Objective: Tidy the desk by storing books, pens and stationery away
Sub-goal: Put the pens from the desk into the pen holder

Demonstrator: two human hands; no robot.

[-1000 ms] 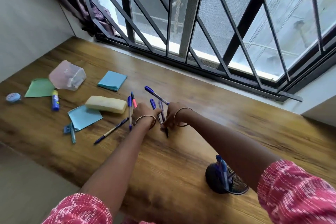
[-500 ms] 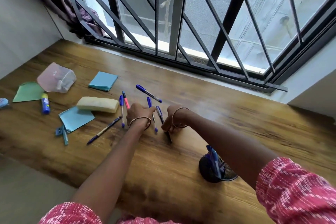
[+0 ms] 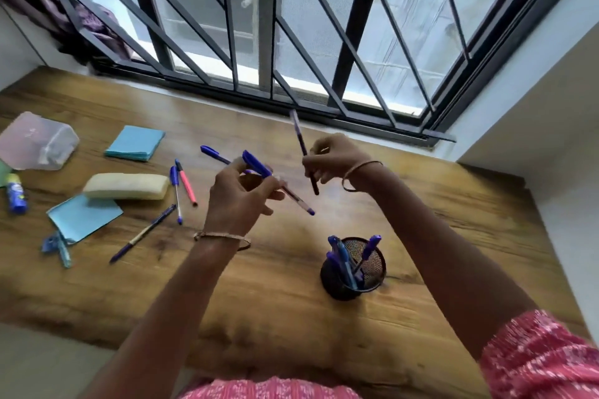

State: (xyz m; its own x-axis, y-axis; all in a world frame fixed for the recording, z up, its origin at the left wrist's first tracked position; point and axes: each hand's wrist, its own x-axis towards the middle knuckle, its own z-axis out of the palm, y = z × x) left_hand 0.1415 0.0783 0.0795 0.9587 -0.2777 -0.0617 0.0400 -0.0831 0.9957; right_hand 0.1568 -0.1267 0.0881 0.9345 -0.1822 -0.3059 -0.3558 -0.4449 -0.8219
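Pens are off the desk (image 3: 453, 230) now
Left hand (image 3: 240, 201) pinches a blue-capped pen (image 3: 257, 163), right hand (image 3: 335, 160) grips a dark pen (image 3: 299, 136), I think; mesh cup (image 3: 337, 288) sits at 5 o'clock.

1. Wood-grain counter (image 3: 275, 317), stuff mostly on the left.
2. Clear plastic tub (image 3: 39, 142) tipped on its side, blue sticky-note pad (image 3: 134, 142) near it.
3. Glue stick (image 3: 16, 193) lying at the left edge.
4. Cream pencil case (image 3: 126, 186) touching a blue paper sheet (image 3: 84, 217).
5. Pink pen (image 3: 186, 181) and blue pen (image 3: 175, 191) lie just beside each other, with a dark pen (image 3: 142, 233) nearer the front.
6. Black mesh pen cup (image 3: 353, 282) upright, well apart to the right.
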